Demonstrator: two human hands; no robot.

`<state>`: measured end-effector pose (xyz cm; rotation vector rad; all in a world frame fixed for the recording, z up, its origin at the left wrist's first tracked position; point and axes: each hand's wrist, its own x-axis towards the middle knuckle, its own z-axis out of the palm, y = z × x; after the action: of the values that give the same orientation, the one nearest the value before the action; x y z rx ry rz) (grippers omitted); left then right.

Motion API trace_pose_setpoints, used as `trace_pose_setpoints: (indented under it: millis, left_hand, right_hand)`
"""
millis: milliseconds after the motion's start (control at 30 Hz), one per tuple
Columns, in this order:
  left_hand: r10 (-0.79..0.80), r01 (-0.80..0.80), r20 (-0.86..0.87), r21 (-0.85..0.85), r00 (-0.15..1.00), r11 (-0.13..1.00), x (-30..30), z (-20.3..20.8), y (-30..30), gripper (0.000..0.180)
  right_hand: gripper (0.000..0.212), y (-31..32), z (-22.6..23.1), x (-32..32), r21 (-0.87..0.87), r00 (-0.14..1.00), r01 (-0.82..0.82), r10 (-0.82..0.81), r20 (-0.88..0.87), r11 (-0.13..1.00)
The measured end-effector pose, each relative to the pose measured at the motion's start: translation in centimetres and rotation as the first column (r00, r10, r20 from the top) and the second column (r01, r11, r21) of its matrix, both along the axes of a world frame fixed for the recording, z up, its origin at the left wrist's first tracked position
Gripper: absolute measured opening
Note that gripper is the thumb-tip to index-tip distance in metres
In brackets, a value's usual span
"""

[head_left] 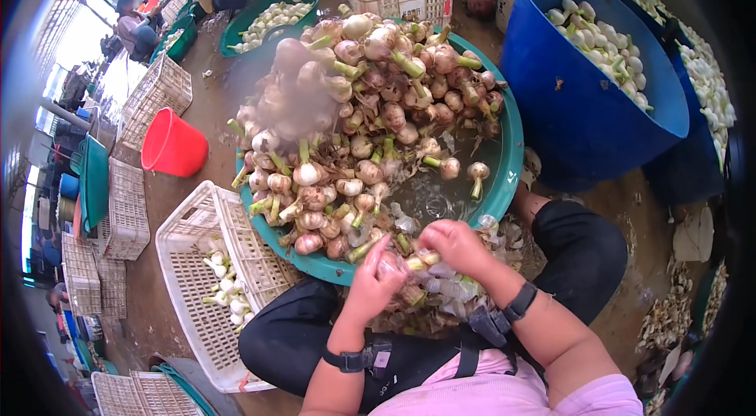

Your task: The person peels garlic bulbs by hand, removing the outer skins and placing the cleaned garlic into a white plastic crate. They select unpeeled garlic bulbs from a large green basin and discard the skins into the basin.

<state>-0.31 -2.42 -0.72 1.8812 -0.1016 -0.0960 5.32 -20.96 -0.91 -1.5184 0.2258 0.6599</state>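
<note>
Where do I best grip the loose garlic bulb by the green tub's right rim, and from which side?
I'd probably pinch the garlic bulb by its stem, right hand coming from the near side: the stem points that way, and the bulb lies clear of the pile.

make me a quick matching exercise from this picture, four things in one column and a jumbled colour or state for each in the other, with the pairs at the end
Things:
1. left hand
2. tall tub on the right
3. basket by the left knee
4. wide round basin in front

Colour or state:
A. white, with slotted sides
B. green, heaped with garlic
C. gripping a single bulb
D. blue, with white bulbs inside

Pairs: 1-C, 2-D, 3-A, 4-B
</note>
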Motion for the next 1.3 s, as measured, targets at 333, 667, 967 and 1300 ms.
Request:
trace_pose_setpoints:
  millis: [333, 667, 967, 1300]
  left_hand:
    - [-0.017, -0.23, -0.488, -0.442, 0.873, 0.867, -0.1, -1.6, 0.6, 0.05]
    - [-0.121, 0.051, 0.186, 0.343, 0.975, 0.938, -0.1, 1.9, -1.6, 0.037]
    - [0.261, -0.279, -0.103, -0.45, 0.96, 0.848, -0.5, -0.2, -2.1, 0.019]
    - [0.029, -0.747, -0.747, -0.664, 0.664, 0.004, 0.4, -1.9, 1.1, 0.03]
  right_hand:
    - [0.022, 1.5, 1.8, -2.7, -0.566, 0.292, 0.023, 0.536, 0.792, 0.824]
    - [0.016, 1.2, -1.5, -2.2, -0.192, 0.951, -0.044, 0.1, 0.293, 0.98]
    - [0.025, 2.1, 1.1, -2.5, 0.562, 0.957, 0.287, -0.203, -0.209, 0.776]
    - [0.019, -7.4, 6.0, -2.7, 0.392, 0.951, 0.193, -0.27, 0.15, 0.899]
